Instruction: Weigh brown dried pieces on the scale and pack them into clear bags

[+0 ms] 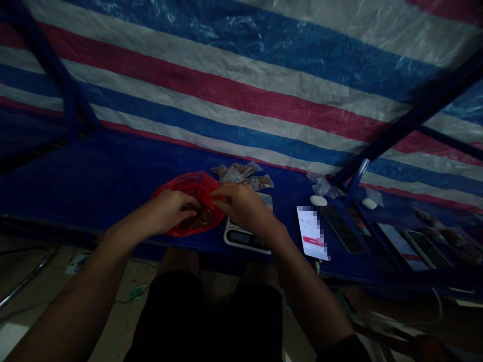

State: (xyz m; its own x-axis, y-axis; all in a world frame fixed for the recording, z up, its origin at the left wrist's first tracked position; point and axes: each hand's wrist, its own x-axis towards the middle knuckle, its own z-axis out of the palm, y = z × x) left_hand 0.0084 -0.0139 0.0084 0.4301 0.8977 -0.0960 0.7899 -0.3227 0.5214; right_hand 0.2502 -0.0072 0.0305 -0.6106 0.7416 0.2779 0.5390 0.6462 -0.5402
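Observation:
A red plastic bag (184, 181) lies open on the blue table, with small brownish loose pieces (204, 218) inside it. My left hand (174, 211) reaches over the bag's left side, its thumb and forefinger bent and apart above the contents. At the bag's right rim, my right hand (241, 205) has its fingertips closed on the red plastic. Beneath that hand is a white digital scale (228, 236) with a small display, partly covered by the hand and wrist. Small clear packets of brown pieces (264, 181) lie just behind the scale.
Right of the scale lies a lit phone (310, 236) with a cable, beside a dark phone (345, 234) and a white oval case (318, 200). Farther right are two more phones (402, 246). Blue metal bars (407, 115) and a striped tarp (226, 95) stand behind the table.

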